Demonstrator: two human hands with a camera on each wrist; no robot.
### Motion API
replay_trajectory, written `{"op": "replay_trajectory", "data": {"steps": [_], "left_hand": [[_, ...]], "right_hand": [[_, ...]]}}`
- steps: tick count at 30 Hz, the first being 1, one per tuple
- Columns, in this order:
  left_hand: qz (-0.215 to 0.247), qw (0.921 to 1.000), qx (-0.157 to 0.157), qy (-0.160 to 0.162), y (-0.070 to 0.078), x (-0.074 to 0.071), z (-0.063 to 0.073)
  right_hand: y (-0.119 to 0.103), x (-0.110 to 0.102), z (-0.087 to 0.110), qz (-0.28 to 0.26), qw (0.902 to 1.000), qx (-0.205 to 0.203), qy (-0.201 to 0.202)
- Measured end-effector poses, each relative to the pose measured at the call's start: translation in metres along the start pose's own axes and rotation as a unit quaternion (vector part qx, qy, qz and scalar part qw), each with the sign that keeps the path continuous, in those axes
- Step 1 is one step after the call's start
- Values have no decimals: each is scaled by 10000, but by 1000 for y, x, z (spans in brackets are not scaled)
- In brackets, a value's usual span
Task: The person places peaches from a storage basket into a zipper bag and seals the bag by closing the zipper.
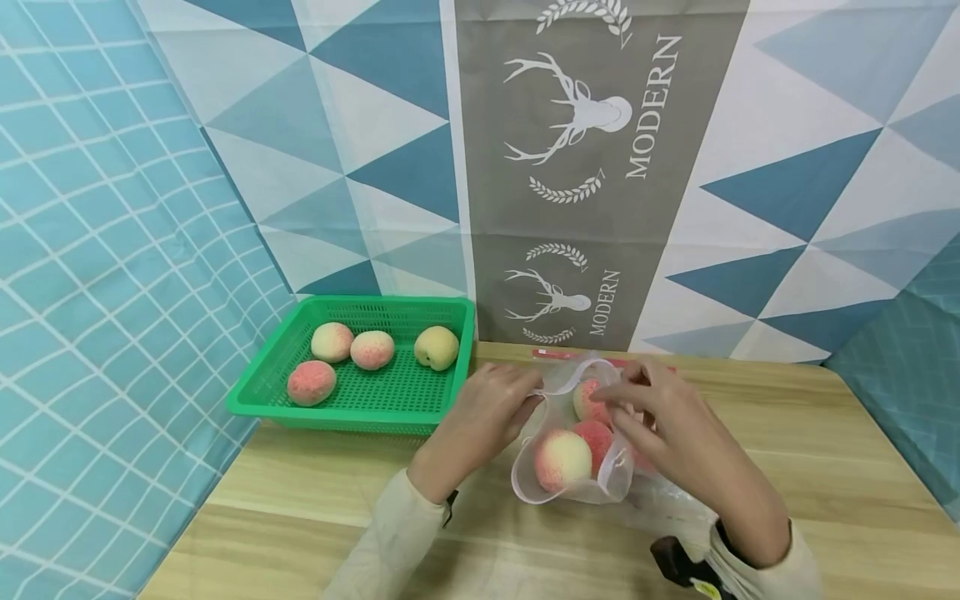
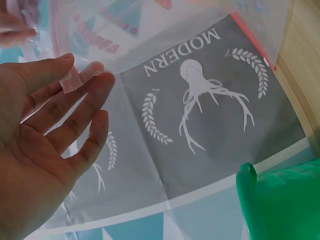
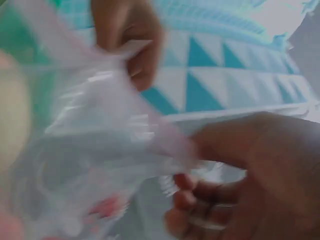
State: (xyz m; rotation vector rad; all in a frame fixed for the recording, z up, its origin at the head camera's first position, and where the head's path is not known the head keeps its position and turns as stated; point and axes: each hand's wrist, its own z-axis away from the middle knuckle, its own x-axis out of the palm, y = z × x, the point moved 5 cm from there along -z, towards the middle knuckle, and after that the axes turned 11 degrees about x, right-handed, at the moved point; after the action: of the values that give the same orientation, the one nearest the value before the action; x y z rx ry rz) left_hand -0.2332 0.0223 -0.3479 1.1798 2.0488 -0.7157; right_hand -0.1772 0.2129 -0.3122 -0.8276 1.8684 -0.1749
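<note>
A clear plastic bag (image 1: pixel 611 487) stands on the table with its mouth open upward. Inside it are several pink-and-cream peaches, among them a pale one (image 1: pixel 564 460) at the front, a redder one (image 1: pixel 596 440) and another (image 1: pixel 587 402) at the back. My left hand (image 1: pixel 480 421) pinches the bag's rim on the left; in the left wrist view the pinkish edge lies between thumb (image 2: pixel 47 72) and fingers. On the opposite side my right hand (image 1: pixel 671 429) pinches the rim, thumb against forefinger, seen blurred in the right wrist view.
A green plastic basket (image 1: pixel 330 419) sits at the back left, holding several peaches, one yellowish (image 1: pixel 437 347). Behind the bag a red strip (image 1: pixel 550 355) lies along the table's rear edge. A patterned cloth wall (image 1: pixel 570 192) rises right behind the wooden table (image 1: pixel 300 517).
</note>
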Motion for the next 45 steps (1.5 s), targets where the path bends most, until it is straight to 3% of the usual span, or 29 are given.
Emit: {"op": "replay_trajectory", "data": {"steps": [3, 7, 9, 12, 17, 20, 25, 31, 38, 45], "left_hand": [[112, 9998, -101, 135, -2, -5, 3], [104, 9996, -196, 195, -5, -9, 6], [101, 9995, -240, 198, -5, -11, 6], [138, 9992, -308, 201, -7, -13, 6], [245, 9983, -403, 331, -9, -14, 5], [383, 9981, -387, 305, -9, -11, 2], [688, 9963, -427, 285, -6, -7, 1], [756, 9960, -307, 374, -13, -8, 0], [584, 9973, -173, 398, -21, -4, -1], [863, 9944, -484, 367, -28, 2, 2]], "right_hand": [[-14, -2, 12, -279, 9939, -138, -1057], [-28, 3, 23, -593, 9666, 182, -2487], [-31, 7, 26, -512, 9571, 386, -2826], [-35, 12, 26, -196, 9548, 576, -2909], [-34, 26, 24, 770, 9609, 636, -2583], [-27, 27, 31, 1247, 9657, 644, -2184], [-14, 10, 45, 1518, 9725, 641, -1645], [-5, -18, 54, 1995, 9782, -75, -566], [2, -28, 60, 2023, 9785, -377, 152], [12, -30, 62, 1596, 9843, -458, 604]]}}
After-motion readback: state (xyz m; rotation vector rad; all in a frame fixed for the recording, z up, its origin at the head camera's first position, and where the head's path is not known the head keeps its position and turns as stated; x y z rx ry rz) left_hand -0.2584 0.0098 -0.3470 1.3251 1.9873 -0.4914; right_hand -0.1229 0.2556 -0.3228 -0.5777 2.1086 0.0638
